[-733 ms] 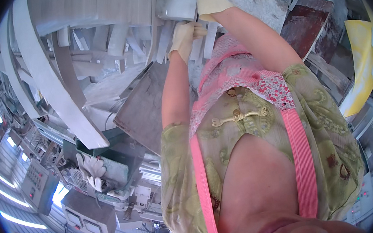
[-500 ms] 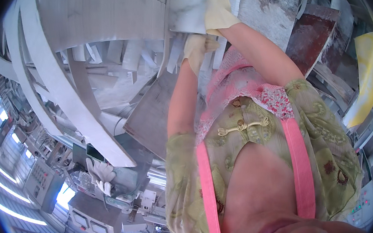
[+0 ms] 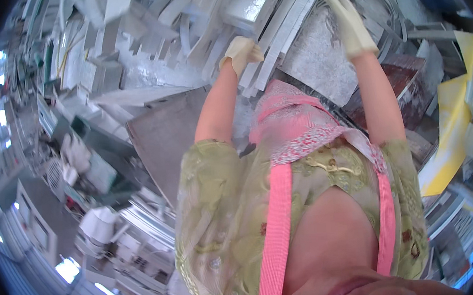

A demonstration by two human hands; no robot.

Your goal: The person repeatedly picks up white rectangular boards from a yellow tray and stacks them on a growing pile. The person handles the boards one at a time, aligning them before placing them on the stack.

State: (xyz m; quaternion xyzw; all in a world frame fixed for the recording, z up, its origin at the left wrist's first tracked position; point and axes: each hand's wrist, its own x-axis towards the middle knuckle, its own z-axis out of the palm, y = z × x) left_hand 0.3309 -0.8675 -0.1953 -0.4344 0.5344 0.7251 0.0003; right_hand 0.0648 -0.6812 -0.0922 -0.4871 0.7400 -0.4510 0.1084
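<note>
Both my hands wear cream gloves. My left hand [image 3: 241,53] is curled closed beside a bundle of long pale grey strips [image 3: 285,34]; whatever its fingers hold, if anything, is hidden. Farther right, my right hand [image 3: 348,23] reaches forward with fingers stretched out, their tips close to the far part of the strips. Whether they touch is unclear. Beneath that hand lies a worn whitish board [image 3: 319,62]. My pink apron [image 3: 296,116] hangs just below the strips.
Many pale offcuts [image 3: 180,33] are heaped at the far left. A flat grey-brown board [image 3: 170,137] lies left of my body. To the right are a dark red panel [image 3: 395,81] and a yellow sheet [image 3: 451,121]. White gloves [image 3: 75,157] rest on equipment at left.
The wide curved panel and long bent strips at upper left are no longer in view there. My right hand has moved right, away from my left, and its fingers stretch out. The view has shifted.
</note>
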